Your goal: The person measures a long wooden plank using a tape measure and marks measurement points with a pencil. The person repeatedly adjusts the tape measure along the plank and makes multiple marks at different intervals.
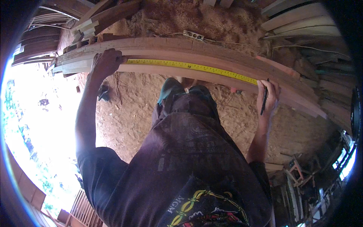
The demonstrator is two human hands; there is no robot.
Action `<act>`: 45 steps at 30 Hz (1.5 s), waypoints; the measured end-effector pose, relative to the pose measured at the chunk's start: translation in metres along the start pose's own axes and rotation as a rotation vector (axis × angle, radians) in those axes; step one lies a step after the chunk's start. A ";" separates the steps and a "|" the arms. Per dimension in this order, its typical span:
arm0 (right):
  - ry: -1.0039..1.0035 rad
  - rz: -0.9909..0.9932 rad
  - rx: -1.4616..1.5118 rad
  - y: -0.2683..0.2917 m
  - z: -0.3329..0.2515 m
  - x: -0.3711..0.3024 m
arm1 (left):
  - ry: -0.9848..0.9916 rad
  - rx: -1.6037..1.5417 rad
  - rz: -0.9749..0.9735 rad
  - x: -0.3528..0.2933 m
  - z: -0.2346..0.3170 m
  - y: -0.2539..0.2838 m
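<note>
A yellow tape measure point(193, 66) is stretched along a long wooden plank point(159, 69) in front of me. My left hand point(107, 63) is closed at the tape's left end, and its fingers hide what lies inside the grip. At the other end, the fingertips of my right hand point(269, 94) touch the tape near the plank's near edge. The same right hand holds a thin dark pencil point(264, 99), which slants across the fingers.
Another long board point(162, 43) lies just beyond the plank. A white power strip point(193, 35) with a cable sits on the sawdust behind it. Stacked lumber stands at the far left point(109, 17) and far right point(302, 24). Sandy ground point(128, 109) surrounds my feet.
</note>
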State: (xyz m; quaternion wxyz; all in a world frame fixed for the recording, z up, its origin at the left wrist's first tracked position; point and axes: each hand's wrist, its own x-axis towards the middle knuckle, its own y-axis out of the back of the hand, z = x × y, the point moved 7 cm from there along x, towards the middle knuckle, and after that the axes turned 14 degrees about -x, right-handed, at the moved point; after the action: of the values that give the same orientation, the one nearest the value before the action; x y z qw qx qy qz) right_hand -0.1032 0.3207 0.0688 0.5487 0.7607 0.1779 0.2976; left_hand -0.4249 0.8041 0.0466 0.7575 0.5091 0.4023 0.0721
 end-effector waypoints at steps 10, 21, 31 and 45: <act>-0.023 -0.010 -0.039 0.000 0.000 -0.003 | 0.036 -0.075 -0.004 -0.001 0.000 0.000; -0.038 0.018 -0.017 0.001 0.001 -0.006 | 0.024 -0.057 0.012 0.000 0.006 0.001; -0.005 0.005 -0.009 0.002 0.003 -0.007 | -0.141 0.173 0.029 0.005 -0.004 -0.016; -0.035 0.134 0.051 -0.002 0.006 -0.009 | -0.015 0.064 -0.010 0.007 -0.005 -0.003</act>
State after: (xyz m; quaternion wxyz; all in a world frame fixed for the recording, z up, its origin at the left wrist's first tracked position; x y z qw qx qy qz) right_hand -0.1067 0.3116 0.0636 0.5111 0.7898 0.1244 0.3155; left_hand -0.4242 0.8102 0.0396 0.7441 0.5315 0.4014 0.0516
